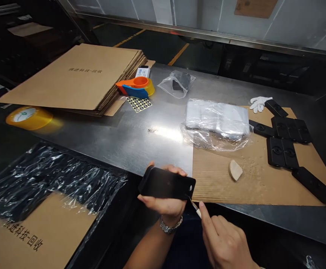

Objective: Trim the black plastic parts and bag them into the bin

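Observation:
My left hand (164,205), a metal watch on its wrist, is wrapped round a black rectangular plastic case (165,185) from below, thumb and fingers on its long edges. A small whitish round spot shows near the right end of the case. My right hand (226,239) grips a slim white-handled tool (197,212) with a thin pointed tip, index finger stretched along it. That tip is at the lower right corner of the case; whether it touches is too fine to tell. On the cardboard to the right lies a tan wedge-shaped block (235,170).
Several black parts (282,151) and a white glove (260,104) are on the right. A bagged white stack (217,118) covers the cardboard sheet's (252,192) far left corner. Flat cartons (79,78), a tape dispenser (136,87) and stickers (140,104) lie left, above a plastic-lined box (67,179).

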Tool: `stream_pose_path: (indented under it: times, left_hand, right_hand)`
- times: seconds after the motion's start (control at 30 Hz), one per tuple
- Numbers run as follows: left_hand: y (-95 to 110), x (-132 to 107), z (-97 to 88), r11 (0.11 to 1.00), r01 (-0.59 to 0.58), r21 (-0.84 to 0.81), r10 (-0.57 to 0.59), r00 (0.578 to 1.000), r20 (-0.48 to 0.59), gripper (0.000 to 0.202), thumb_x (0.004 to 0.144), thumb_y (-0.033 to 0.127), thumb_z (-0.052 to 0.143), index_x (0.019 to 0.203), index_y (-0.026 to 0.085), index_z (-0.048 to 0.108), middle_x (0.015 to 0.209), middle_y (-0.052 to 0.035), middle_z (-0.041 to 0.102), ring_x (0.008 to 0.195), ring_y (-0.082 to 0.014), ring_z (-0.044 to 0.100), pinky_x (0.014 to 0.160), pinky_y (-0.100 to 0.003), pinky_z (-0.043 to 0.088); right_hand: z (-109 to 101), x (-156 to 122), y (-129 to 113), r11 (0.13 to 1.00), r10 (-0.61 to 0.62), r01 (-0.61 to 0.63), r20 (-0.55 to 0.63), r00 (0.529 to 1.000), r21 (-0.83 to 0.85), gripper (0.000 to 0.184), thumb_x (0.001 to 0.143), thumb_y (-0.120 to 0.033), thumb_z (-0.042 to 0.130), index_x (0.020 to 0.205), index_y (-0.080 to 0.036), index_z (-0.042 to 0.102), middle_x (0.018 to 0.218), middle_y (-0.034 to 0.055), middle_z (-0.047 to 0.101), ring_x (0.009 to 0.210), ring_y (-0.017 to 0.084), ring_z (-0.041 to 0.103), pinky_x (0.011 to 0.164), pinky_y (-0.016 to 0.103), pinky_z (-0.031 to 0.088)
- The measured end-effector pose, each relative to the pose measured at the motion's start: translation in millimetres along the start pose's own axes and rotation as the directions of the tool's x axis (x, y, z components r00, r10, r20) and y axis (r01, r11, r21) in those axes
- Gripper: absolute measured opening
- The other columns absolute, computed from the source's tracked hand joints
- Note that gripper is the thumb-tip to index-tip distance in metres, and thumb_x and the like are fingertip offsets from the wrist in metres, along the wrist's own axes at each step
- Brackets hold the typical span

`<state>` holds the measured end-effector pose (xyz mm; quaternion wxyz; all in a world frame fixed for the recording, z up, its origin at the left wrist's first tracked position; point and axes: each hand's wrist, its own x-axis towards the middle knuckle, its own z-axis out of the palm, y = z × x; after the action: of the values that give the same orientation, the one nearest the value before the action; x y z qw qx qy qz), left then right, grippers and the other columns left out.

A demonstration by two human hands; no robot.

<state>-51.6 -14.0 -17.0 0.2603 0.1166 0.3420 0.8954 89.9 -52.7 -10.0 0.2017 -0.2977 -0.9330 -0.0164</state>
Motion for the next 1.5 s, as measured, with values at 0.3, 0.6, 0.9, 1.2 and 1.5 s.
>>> stream_pose_path:
  times: [0.3, 0.6, 0.9, 1.2, 1.5]
  left_hand:
    - [-3.8, -1.5, -0.8, 0.998, -0.041, 0.040, 0.041, 0.999, -0.001, 0.057, 0.073, 0.071, 0.037, 0.103, 0.027, 0.059, 0.064, -0.0003, 0.061, 0.052, -0.0152, 0.055, 0.049, -0.028, 0.047]
    - [1.3, 5.9, 3.4, 0.917, 0.389, 0.092, -0.367, 0.911, -0.190, 0.054, 0.077, 0.066, 0.038, 0.091, 0.019, 0.061, 0.063, -0.0012, 0.059, 0.052, -0.0142, 0.056, 0.049, -0.025, 0.046]
    - [6.2, 11.0, 0.1, 0.769, 0.640, -0.021, -0.640, 0.767, -0.052, 0.047, 0.083, 0.058, 0.033, 0.100, 0.022, 0.060, 0.065, -0.0023, 0.059, 0.052, -0.0136, 0.056, 0.050, -0.024, 0.046]
    - [6.4, 8.6, 1.3, 0.778, 0.629, -0.004, -0.629, 0.777, -0.032, 0.048, 0.082, 0.059, 0.036, 0.100, 0.022, 0.059, 0.065, -0.0024, 0.059, 0.052, -0.0138, 0.056, 0.051, -0.025, 0.047]
    - [5.5, 5.8, 0.9, 0.799, 0.601, 0.026, -0.601, 0.799, -0.001, 0.050, 0.079, 0.063, 0.038, 0.102, 0.023, 0.059, 0.066, -0.0016, 0.059, 0.053, -0.0132, 0.056, 0.052, -0.024, 0.046]
  right_hand:
    - [-1.7, 0.9, -0.4, 0.993, 0.015, -0.014, 0.003, 1.000, -0.118, 0.039, 0.085, -0.004, 0.030, 0.110, -0.001, 0.060, 0.051, 0.0004, 0.043, 0.049, 0.012, 0.040, 0.050, 0.027, 0.026]
    - [5.2, -9.1, 25.2, 0.968, 0.227, -0.222, 0.028, 0.974, -0.116, 0.042, 0.091, -0.013, 0.035, 0.132, -0.018, 0.045, 0.061, 0.0001, 0.044, 0.057, 0.013, 0.042, 0.056, 0.026, 0.031]
    - [-12.8, -5.3, 37.7, 0.984, 0.155, -0.164, 0.124, 0.980, 0.069, 0.036, 0.095, -0.026, 0.036, 0.128, -0.019, 0.049, 0.065, -0.0004, 0.047, 0.053, 0.009, 0.049, 0.048, 0.021, 0.032]
    - [-17.3, -5.5, 35.1, 0.994, 0.109, -0.106, 0.126, 0.986, -0.023, 0.035, 0.095, -0.029, 0.036, 0.124, -0.021, 0.054, 0.062, -0.0001, 0.050, 0.053, 0.009, 0.049, 0.048, 0.022, 0.031]
    - [-18.5, -4.5, 34.4, 0.992, 0.113, -0.107, 0.114, 0.987, -0.062, 0.035, 0.096, -0.028, 0.033, 0.120, -0.021, 0.058, 0.060, -0.0003, 0.049, 0.051, 0.009, 0.046, 0.048, 0.024, 0.029]
